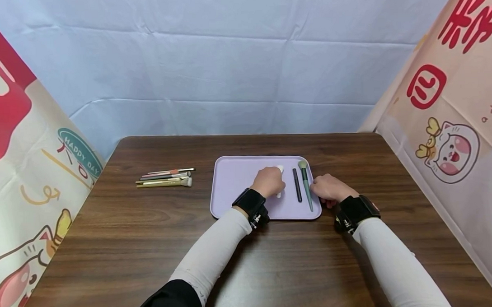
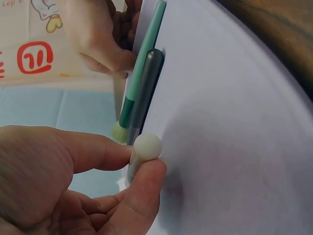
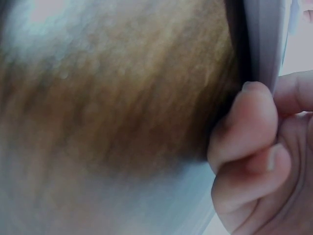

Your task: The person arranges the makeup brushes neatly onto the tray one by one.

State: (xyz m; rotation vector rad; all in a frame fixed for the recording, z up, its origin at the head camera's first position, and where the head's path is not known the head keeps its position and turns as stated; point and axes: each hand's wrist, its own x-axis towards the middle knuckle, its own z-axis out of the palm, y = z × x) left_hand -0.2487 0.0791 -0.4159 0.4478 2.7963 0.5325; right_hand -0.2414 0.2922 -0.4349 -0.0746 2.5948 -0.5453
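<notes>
Over the lavender tray (image 1: pixel 239 181), my left hand (image 1: pixel 268 182) pinches a slim white makeup brush (image 1: pixel 280 167) between thumb and fingers. Its rounded white handle end (image 2: pixel 147 146) faces the left wrist camera; the hand covers most of its length. To its right on the tray lie a slim black stick (image 1: pixel 297 185), its kind unclear, and a green makeup brush (image 1: pixel 306 183) with a pale green head. At the tray's right side, my right hand (image 1: pixel 330 189) grips the rim (image 3: pixel 266 39), thumb and fingers on either side of it.
Several makeup brushes (image 1: pixel 165 178) lie in a bunch on the brown wooden table (image 1: pixel 111 248), left of the tray. Printed cloths (image 1: pixel 444 110) hang at both sides, and a pale blue cloth (image 1: pixel 227 73) hangs behind the table.
</notes>
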